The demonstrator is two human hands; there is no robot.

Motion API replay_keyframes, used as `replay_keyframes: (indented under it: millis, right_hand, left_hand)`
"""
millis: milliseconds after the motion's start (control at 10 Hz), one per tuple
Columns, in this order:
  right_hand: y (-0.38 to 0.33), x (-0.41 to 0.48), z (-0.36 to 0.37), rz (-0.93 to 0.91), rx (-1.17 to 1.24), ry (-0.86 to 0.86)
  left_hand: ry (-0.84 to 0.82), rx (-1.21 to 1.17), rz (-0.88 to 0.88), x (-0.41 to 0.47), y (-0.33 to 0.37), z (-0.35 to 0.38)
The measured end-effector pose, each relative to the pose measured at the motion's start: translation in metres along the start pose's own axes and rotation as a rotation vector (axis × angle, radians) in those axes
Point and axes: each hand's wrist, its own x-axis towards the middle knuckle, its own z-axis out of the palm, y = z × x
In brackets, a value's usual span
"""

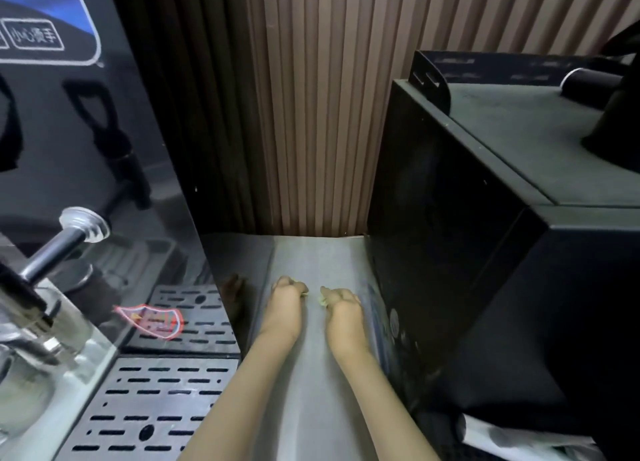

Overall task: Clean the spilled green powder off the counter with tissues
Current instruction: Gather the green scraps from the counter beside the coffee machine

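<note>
Forearms (pixel 263 391) reach btwn coffee machine (pixel 104 183) & black box (pixel 450 270). Left hand (pixel 289 303) and right hand (pixel 343 310), fingers curled, each pinch a green-stained tissue (pixel 322 300) on the counter (pixel 311 374). No loose powder seen; prob. nearly done, final wipe left.

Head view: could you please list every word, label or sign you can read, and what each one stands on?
"小心烫手": white-outlined label on the left machine.
Red shield sticker, lower on that machine: blurred, unreadable.
Round mark on the right black box: too small to read.
</note>
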Motion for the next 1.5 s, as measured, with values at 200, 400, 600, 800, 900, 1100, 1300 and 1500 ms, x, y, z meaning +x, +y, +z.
replay_keyframes:
  millis: [200,400,600,800,900,1100,1300,1500]
  right_hand:
    - [-0.013,-0.066,-0.037,0.111,0.191,0.076]
    - [-0.024,-0.17,-0.073,0.147,0.281,0.115]
    - [-0.021,-0.298,-0.107,0.264,0.346,0.261]
    - [0.009,-0.42,-0.153,0.393,0.349,0.38]
    - [0.035,-0.481,-0.181,0.473,0.31,0.44]
    - [0.092,-0.594,-0.229,0.711,0.32,0.687]
    - [0.165,-0.677,-0.28,0.875,0.387,0.915]
    - [0.259,-0.731,-0.319,0.891,0.357,0.922]
  left_hand:
    - [0.145,-0.215,0.107,-0.078,0.027,-0.021]
    - [0.107,-0.233,0.286,-0.183,0.024,-0.037]
    - [-0.036,-0.327,0.306,-0.301,0.032,-0.041]
    - [-0.194,-0.367,0.464,-0.399,0.089,-0.027]
    - [-0.296,-0.37,0.56,-0.45,0.12,-0.009]
    - [-0.502,-0.381,0.727,-0.537,0.182,0.038]
    - [-0.64,-0.425,0.776,-0.599,0.248,0.086]
    - [-0.682,-0.354,0.771,-0.657,0.304,0.159]
